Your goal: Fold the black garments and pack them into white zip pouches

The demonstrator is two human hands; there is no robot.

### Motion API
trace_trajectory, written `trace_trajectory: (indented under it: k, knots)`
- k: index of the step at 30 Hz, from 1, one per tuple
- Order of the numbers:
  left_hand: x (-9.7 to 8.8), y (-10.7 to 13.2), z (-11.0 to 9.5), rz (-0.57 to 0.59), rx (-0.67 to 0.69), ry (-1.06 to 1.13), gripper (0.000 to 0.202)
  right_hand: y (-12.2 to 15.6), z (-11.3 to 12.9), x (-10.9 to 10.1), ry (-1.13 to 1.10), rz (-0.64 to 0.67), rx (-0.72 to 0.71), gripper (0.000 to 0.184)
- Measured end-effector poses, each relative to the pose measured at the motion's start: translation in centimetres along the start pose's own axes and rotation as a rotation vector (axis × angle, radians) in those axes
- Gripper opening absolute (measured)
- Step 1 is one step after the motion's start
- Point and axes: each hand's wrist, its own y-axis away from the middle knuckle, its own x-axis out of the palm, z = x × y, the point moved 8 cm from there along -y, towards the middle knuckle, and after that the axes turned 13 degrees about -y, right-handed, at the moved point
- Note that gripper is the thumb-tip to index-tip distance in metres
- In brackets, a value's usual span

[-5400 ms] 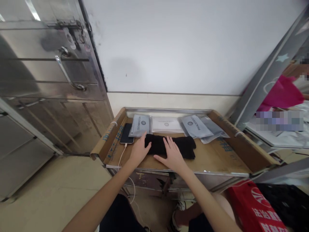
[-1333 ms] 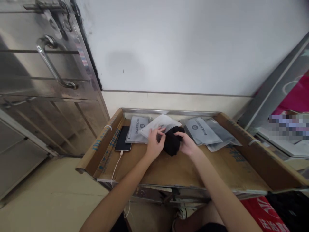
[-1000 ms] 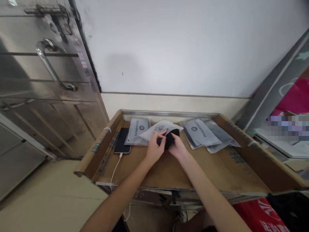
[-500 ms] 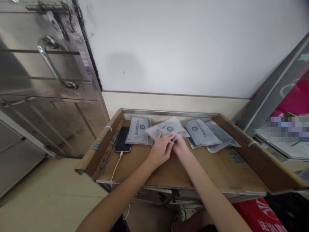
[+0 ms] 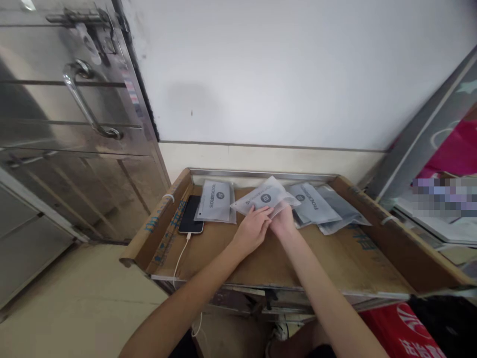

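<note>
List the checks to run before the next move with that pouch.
1. Grip: ok; the left hand and the right hand both hold the pouch at its near edge.
2. Pouch mouth shut: cannot tell; the hands cover it.
3. Pouch flat on the tray: not ok; its far end tilts up.
4. Clear of the phone: ok; the phone lies apart, to the left.
5. Cable clear of the hands: ok; it trails off the tray's front, left of them.

white wall (image 5: 279, 74) beyond the left grip (image 5: 253, 231), steel cabinet door (image 5: 55, 129) to its left, beige floor (image 5: 74, 288) below, cardboard-lined desk (image 5: 335, 253)
</note>
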Motion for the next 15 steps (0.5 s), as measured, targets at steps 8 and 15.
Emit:
trace_trajectory:
  k: [8,15]
  knots:
    - [-0.3,0.2,2.3,0.003,-0.181,0.052,0.011,-1.1,0.4,-3.2,0.631,-0.05,0.036,0.008]
    - [0.3,0.4,2.3,0.097,-0.178,0.04,0.009,-0.2,1.4,-3.9,0.913,-0.003,0.194,0.027]
